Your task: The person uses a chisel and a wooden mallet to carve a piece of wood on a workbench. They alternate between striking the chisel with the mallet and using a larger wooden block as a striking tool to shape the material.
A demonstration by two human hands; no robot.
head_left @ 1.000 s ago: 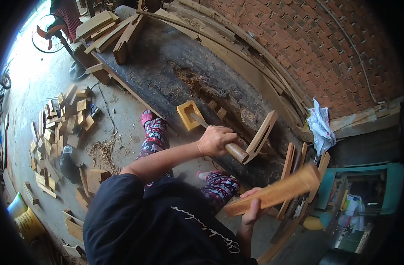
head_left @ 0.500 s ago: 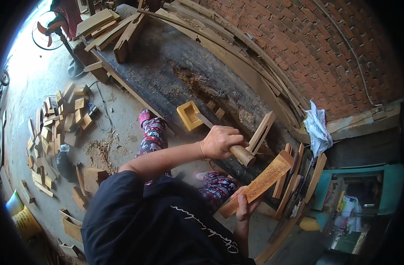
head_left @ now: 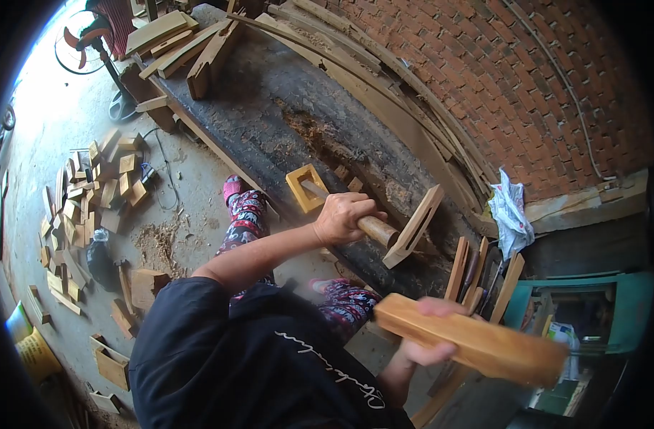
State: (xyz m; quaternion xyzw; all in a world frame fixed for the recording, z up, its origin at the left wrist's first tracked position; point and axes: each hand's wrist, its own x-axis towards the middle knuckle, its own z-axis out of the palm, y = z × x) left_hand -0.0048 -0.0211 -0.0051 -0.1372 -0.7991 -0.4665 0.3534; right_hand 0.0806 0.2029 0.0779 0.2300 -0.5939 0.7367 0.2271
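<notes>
My left hand point(head_left: 340, 219) is wrapped round the wooden handle of a chisel point(head_left: 378, 230). The chisel slants down to the left, its blade reaching into the recess of a small yellowish wood block point(head_left: 311, 204) on the bench. My right hand point(head_left: 428, 343) grips a thick wooden bar point(head_left: 477, 342) near its middle. That bar is off to the right of the chisel, raised and smeared by motion. Just beyond the chisel's handle end, a slotted wood piece point(head_left: 417, 226) stands tilted on the bench.
The dark, worn bench point(head_left: 248, 100) carries wood shavings and stacked boards point(head_left: 162, 36). A brick wall point(head_left: 513, 86) runs behind it. Wood offcuts point(head_left: 73, 207) are heaped on the floor at left, near a fan point(head_left: 91, 43). A plastic bag point(head_left: 511, 211) hangs at right.
My right hand has swung the wooden bar outward to the right, away from the chisel handle. My left hand has shifted slightly left, bringing the blade from the block's edge into its recess.
</notes>
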